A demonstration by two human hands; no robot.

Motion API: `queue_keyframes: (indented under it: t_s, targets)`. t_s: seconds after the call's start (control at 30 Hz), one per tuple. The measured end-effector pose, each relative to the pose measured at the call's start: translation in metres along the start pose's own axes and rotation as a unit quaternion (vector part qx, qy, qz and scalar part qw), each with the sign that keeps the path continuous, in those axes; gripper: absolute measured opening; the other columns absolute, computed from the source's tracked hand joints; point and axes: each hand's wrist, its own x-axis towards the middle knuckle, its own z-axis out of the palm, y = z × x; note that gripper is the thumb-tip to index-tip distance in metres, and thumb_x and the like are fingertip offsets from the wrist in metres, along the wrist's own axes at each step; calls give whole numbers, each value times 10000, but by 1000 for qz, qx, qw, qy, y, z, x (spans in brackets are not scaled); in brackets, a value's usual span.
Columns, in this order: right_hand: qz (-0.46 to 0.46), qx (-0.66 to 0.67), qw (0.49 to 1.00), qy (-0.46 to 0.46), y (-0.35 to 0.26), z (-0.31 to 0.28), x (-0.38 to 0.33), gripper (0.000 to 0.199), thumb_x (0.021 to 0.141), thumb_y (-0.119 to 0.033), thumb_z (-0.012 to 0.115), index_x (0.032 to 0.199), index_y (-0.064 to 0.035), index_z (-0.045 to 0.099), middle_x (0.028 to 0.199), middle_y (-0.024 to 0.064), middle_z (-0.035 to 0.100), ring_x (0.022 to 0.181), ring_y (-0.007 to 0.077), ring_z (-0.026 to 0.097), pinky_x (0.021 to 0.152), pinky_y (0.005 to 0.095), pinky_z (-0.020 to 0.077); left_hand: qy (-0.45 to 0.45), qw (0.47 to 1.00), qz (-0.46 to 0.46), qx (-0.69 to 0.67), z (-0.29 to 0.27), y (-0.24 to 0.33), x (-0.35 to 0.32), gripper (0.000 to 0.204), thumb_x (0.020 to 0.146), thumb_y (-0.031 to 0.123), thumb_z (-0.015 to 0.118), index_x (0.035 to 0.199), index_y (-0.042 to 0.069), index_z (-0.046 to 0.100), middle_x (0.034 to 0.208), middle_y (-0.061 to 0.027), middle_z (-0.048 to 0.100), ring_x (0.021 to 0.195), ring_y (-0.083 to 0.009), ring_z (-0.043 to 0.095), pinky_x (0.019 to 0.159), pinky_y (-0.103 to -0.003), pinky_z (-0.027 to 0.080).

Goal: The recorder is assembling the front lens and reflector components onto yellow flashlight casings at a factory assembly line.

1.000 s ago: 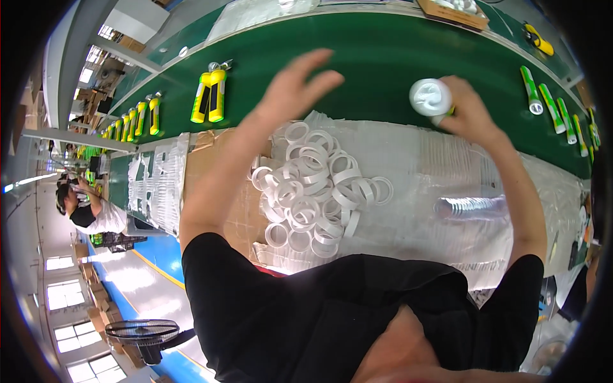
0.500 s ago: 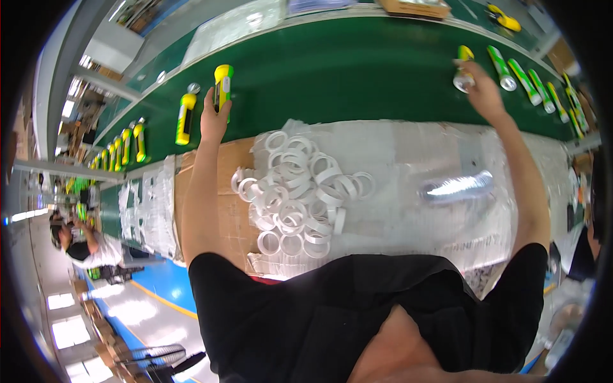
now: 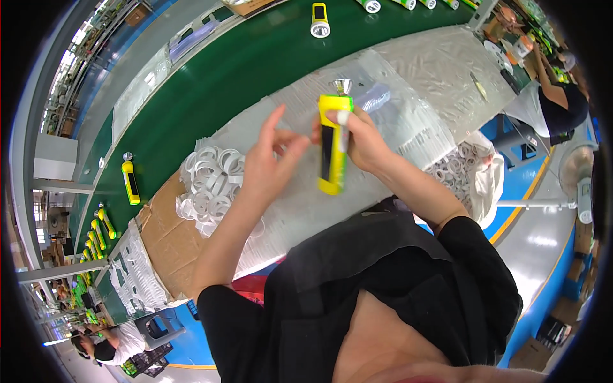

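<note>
A yellow and green flashlight [image 3: 328, 150] stands nearly upright in my right hand [image 3: 364, 137], above the plastic-covered work surface. Its black panel shows along the body, and a shiny reflector head [image 3: 342, 85] tips out at its top end. My thumb lies across the upper part of the body, with something white on the thumb tip. Just left of the flashlight, my left hand [image 3: 271, 156] is open, fingers apart and slightly blurred, holding nothing. Below and left of that hand lies a heap of white rings [image 3: 214, 185].
Beyond the work surface runs a green conveyor belt [image 3: 211, 96] with another flashlight [image 3: 320, 20] and several more at both ends. A clear plastic piece [image 3: 373, 97] lies behind my right hand. More rings fill a white bag [image 3: 483, 179]. Co-workers sit far left and right.
The flashlight from my left hand is now in my right, drawn back over the work surface. My right hand has left the flashlight on the belt. The view has turned.
</note>
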Motion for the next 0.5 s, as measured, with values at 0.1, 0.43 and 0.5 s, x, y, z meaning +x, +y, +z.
queue_keyframes:
  t_s: [0.1, 0.43, 0.5]
  targets:
    - [38, -42, 996, -67, -8, -3, -37, 581, 763, -324, 660, 1235, -25, 502, 861, 112, 599, 706, 201, 592, 649, 320, 467, 47, 996, 64, -34, 14, 6, 20, 533, 944, 228, 603, 1405, 39, 414, 1175, -133, 631, 1041, -227, 618, 869, -341, 475]
    - [66, -177, 958, -217, -6, 11, -79, 503, 894, -386, 671, 1180, -28, 464, 950, 105, 614, 800, 165, 630, 739, 312, 511, 78, 963, 169, -195, 37, 33, -11, 441, 1047, 272, 339, 945, -10, 662, 912, -104, 617, 823, -173, 573, 735, -285, 448]
    - [56, -162, 971, -166, 0, 16, -78, 417, 915, -313, 662, 1149, -10, 497, 953, 90, 631, 804, 142, 624, 740, 286, 518, 70, 965, 211, -137, 38, 41, -20, 457, 1043, 319, 344, 961, -8, 652, 979, -128, 635, 881, -209, 596, 777, -311, 459]
